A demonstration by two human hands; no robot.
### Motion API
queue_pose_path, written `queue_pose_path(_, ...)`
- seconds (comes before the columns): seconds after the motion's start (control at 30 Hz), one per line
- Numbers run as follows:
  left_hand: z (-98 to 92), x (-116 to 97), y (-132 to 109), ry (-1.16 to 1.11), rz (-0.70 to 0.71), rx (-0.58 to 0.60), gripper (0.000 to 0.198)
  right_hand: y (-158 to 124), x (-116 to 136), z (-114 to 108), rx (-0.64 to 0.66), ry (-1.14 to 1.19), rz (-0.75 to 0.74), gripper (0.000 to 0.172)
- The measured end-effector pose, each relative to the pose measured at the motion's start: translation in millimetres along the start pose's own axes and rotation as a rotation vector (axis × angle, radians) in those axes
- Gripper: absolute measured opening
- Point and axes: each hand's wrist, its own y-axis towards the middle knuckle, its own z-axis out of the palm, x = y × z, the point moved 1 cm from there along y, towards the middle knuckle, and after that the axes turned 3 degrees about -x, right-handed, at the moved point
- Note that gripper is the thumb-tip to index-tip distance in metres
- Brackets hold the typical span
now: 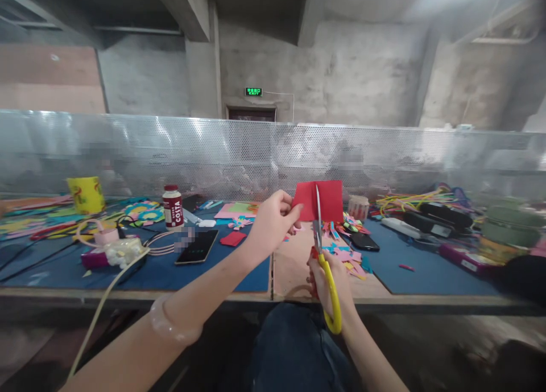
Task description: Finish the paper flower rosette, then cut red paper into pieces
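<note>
My left hand (273, 224) pinches the left edge of a piece of red paper (331, 201), held up above the table. In my right hand (335, 281) is a pair of scissors (330, 301) with yellow and red handles. The scissors point upward, and one long blade shows in front of the paper, near its middle. Whether the other blade lies behind the paper I cannot tell. Below the paper, small coloured paper scraps (352, 261) lie on the table. A smaller red paper piece (232, 239) rests on the blue mat to the left.
A phone (198, 247), a power strip (123, 250) with cables and a Costa bottle (173, 207) stand left. Farther left is a yellow container (86, 195). On the right are a dark phone (364, 242) and a black case (443, 220). A perforated metal screen (239, 153) runs behind.
</note>
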Motion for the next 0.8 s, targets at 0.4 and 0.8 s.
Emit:
queue_pose_path(0.4,-1.6,-1.0,1.8,0.010,0.007,0.010,0.013,2.6,-2.5,1.7,-0.041,-0.037,-0.061,0.019)
queue_pose_path(0.8,0.6,2.7,7.7,0.056,0.017,0.069,0.017,-0.3,2.9,6.2,-0.014,0.048,-0.032,0.020)
